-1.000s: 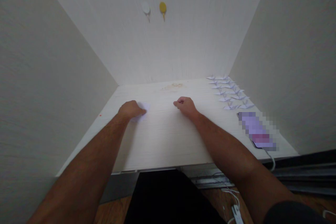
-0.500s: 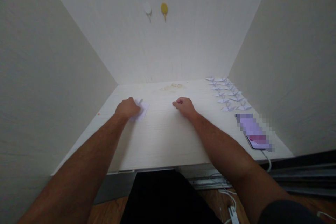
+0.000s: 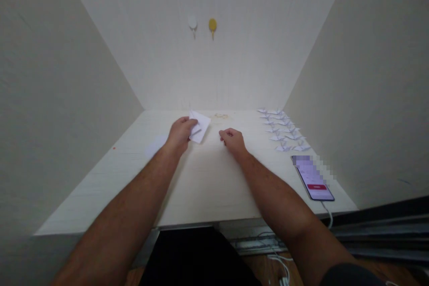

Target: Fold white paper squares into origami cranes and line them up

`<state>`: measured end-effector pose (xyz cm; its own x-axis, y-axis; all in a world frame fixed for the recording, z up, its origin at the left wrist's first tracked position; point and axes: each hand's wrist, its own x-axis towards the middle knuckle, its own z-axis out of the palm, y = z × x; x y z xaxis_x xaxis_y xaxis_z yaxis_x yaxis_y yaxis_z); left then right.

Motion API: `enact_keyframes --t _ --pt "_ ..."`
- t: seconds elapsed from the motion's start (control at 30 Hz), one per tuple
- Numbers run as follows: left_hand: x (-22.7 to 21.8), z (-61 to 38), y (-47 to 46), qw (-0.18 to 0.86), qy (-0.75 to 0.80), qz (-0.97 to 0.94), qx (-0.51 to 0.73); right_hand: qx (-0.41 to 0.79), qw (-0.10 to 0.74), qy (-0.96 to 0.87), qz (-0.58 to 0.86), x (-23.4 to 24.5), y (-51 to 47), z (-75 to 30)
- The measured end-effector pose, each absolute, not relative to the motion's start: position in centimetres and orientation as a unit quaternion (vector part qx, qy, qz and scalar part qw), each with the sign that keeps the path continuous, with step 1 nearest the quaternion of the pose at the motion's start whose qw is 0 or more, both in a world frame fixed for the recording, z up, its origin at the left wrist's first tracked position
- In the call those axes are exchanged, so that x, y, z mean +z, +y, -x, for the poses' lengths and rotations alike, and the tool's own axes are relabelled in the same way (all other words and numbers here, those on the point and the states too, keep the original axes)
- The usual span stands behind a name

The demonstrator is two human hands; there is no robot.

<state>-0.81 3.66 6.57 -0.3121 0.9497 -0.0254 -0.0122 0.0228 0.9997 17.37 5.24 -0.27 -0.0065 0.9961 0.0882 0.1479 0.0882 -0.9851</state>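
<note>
Between the thumb and fingers of my left hand [image 3: 181, 134] is a square sheet of white paper [image 3: 203, 126], raised above the table and tilted. A bent or folded strip of white paper shows by the thumb; whether it is a separate piece I cannot tell. My right hand [image 3: 233, 139] stays just to the right of the sheet, apart from it, with its fingers curled closed and nothing visible in them. More white paper [image 3: 154, 146] lies flat on the table, partly behind my left forearm.
Several folded white paper cranes [image 3: 283, 146] stand in two rows at the table's right side. Nearer me lies a phone [image 3: 311, 183] with a cable attached. White walls enclose the table [image 3: 208, 187] on three sides; a white hook [image 3: 192, 22] and a yellow hook [image 3: 212, 24] are on the back wall.
My left hand has lifted the paper off the table and moved it right, closer to my right hand. My right hand stays closed in nearly the same place. The view has shifted slightly.
</note>
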Motion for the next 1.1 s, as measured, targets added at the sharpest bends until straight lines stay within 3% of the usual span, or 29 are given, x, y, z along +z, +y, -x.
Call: enact_keyframes --t 0.07,0.17,0.33,0.73,1.1 --pt "5.4 -1.0 3.0 0.527 0.482 -0.358 0.602 0.487 0.501 -0.525 0.485 0.2 5.1 -17.4" --pt "4.0 -1.9 1.8 0.591 0.402 -0.328 0.618 0.547 0.511 -0.496 0.440 0.6 4.8 -17.2" --pt "3.1 -1.2 0.7 0.623 0.367 -0.365 0.586 0.489 0.500 -0.550 0.456 0.4 4.1 -16.9" --pt "2.0 0.7 1.8 0.455 0.551 -0.419 0.559 0.437 0.533 -0.556 0.464 -0.2 4.7 -17.6" --pt "1.8 0.9 1.8 0.382 0.582 -0.450 0.560 0.433 0.517 -0.568 0.471 0.6 4.3 -17.8"
